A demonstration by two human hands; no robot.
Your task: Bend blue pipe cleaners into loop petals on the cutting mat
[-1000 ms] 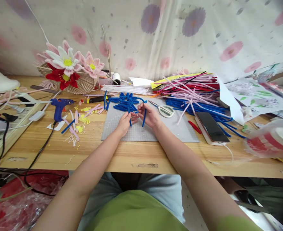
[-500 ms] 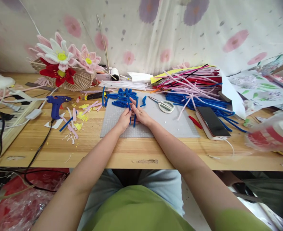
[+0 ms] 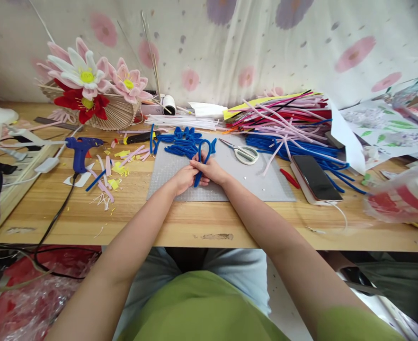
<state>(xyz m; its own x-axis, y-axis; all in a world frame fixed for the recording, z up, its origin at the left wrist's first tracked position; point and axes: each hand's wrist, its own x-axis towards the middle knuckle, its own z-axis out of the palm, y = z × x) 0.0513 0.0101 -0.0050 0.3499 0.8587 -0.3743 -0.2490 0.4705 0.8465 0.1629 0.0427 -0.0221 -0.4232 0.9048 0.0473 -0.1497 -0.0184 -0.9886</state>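
A blue pipe cleaner, bent into a loop, is held between my two hands above the grey cutting mat. My left hand is closed on its lower part, fingers meeting those of the other hand. Closed as well, my right hand pinches the loop's crossing, the thumb lying over it. Just behind the hands lies a heap of bent blue pipe-cleaner pieces. Scissors with pale handles rest on the mat to the right.
A blue glue gun and yellow and pink scraps lie left. Fuzzy flowers stand behind them. Loose blue pipe cleaners spread at the right, near a phone, a red tool and a plastic-wrapped tub.
The blue pipe cleaner has turned; its ends, hanging apart before, are now brought together below the loop. My hands have closed in on each other, the loop shifting slightly right.
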